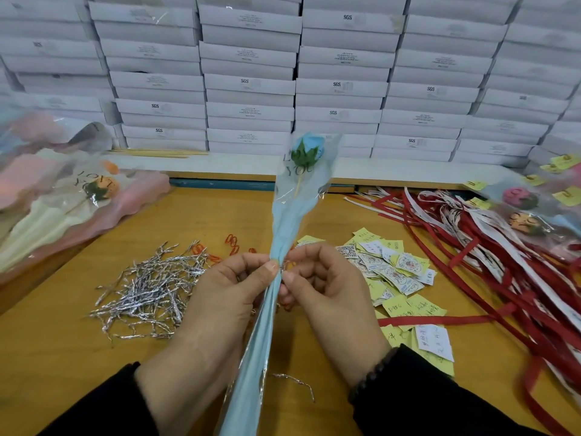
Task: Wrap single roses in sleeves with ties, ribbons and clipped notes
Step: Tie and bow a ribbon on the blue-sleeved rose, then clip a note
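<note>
At far left a stack of sleeves lies on the table, within reach for the next rose. Right of it sits a heap of silver ties, with orange clips just beyond. The left hand grips the gathered blue sleeve at its neck, thumb pressed against it, probably to keep the pleats bunched. The rose stands upright in that sleeve, at centre, held above the table. The right hand pinches a tie at the same neck, seemingly twisting it shut; the tie itself is mostly hidden by fingers. A stray tie lies below. Further right, notes are scattered, then red and white ribbons, and finished roses at the edge, likely laid out in order of use.
</note>
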The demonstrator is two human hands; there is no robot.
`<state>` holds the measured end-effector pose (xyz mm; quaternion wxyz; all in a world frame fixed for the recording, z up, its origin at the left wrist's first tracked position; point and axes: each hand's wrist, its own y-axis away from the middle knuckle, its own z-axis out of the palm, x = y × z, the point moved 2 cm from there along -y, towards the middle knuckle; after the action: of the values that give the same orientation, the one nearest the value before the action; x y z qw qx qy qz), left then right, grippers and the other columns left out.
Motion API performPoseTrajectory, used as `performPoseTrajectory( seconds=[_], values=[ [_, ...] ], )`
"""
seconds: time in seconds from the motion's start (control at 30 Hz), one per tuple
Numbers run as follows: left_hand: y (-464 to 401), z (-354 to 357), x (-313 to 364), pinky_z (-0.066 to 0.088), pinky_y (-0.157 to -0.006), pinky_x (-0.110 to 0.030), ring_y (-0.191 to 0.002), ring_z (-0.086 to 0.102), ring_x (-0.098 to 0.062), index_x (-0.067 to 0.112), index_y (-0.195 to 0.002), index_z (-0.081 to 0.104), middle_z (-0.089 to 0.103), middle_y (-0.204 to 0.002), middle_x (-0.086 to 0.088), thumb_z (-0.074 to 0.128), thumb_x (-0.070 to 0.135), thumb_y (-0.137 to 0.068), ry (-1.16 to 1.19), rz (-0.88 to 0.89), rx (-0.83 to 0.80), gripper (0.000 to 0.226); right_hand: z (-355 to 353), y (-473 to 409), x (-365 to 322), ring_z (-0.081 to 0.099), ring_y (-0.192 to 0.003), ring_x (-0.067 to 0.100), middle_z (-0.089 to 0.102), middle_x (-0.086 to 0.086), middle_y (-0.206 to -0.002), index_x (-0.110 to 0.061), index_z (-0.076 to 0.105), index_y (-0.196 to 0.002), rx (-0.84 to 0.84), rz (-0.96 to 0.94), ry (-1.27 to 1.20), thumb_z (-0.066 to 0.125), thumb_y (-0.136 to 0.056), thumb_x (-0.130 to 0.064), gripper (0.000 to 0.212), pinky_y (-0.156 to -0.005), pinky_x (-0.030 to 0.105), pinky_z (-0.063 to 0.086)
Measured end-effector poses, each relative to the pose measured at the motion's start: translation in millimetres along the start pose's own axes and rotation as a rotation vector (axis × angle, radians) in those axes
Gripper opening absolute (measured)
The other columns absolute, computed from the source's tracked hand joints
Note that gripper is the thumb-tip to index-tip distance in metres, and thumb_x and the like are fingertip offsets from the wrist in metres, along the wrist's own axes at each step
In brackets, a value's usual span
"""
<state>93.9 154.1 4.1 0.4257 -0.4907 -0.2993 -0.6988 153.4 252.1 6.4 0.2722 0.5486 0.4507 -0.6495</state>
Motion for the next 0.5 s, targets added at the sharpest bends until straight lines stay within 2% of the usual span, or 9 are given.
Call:
performPoseTrajectory(
  seconds=[0.13, 0.23, 0.37, 0.43, 0.5],
  values=[
    [1.0, 0.1, -0.7, 0.043, -0.038, -0.017, -0.041, 0.057, -0.014, 0.004, -0.077, 0.066, 0.062, -0.055, -0.012, 0.064, 0.013, -0.068, 0.006, -0.009, -0.014, 0.013, -2.3, -0.2, 0.2, 0.058, -0.055, 0.0, 0.062, -0.008, -0.057, -0.02, 0.064, -0.076, 0.006, -0.021, 0.089, 0.062, -0.084, 0.0, 0.022, -0.056, 0.013, 0.049],
    [1.8, 2.2, -1.3, 0.044, -0.038, -0.017, -0.04, 0.057, -0.013, 0.004, -0.077, 0.067, 0.062, -0.055, -0.011, 0.065, 0.015, -0.065, 0.016, -0.006, -0.021, 0.016, -4.2, -1.8, 1.5, 0.057, -0.058, 0.003, 0.063, -0.006, -0.062, -0.018, 0.065, -0.073, 0.019, -0.023, 0.13, 0.063, -0.084, -0.002, 0.02, -0.057, 0.014, 0.048],
    [2.2, 4.0, -2.1, 0.044, -0.037, -0.018, -0.04, 0.056, -0.012, 0.011, -0.066, 0.067, 0.061, -0.053, -0.005, 0.065, 0.014, -0.064, 0.019, 0.016, -0.009, 0.004, -5.3, -3.9, 4.6, 0.055, -0.052, 0.005, 0.061, -0.003, -0.059, -0.013, 0.065, -0.072, -0.013, 0.095, 0.047, 0.063, -0.084, -0.003, 0.016, -0.052, 0.013, 0.044],
    [1.9, 3.5, -3.3, 0.047, -0.04, -0.022, -0.044, 0.057, -0.013, 0.017, -0.061, 0.069, 0.062, -0.055, -0.004, 0.065, 0.015, -0.064, 0.003, 0.022, -0.005, 0.005, -5.4, -3.7, 6.4, 0.055, -0.049, 0.003, 0.062, -0.005, -0.055, -0.012, 0.066, -0.071, -0.021, 0.158, 0.007, 0.063, -0.085, -0.005, 0.015, -0.049, 0.012, 0.042],
    [1.6, 3.6, -5.2, 0.054, -0.051, -0.032, -0.05, 0.058, -0.017, 0.013, -0.067, 0.068, 0.064, -0.062, -0.007, 0.065, 0.014, -0.065, 0.031, 0.005, -0.017, 0.004, -4.2, -2.6, 9.3, 0.055, -0.047, 0.003, 0.062, -0.005, -0.054, -0.009, 0.065, -0.071, -0.037, 0.248, -0.091, 0.062, -0.086, -0.006, 0.016, -0.045, 0.013, 0.041]
  ],
)
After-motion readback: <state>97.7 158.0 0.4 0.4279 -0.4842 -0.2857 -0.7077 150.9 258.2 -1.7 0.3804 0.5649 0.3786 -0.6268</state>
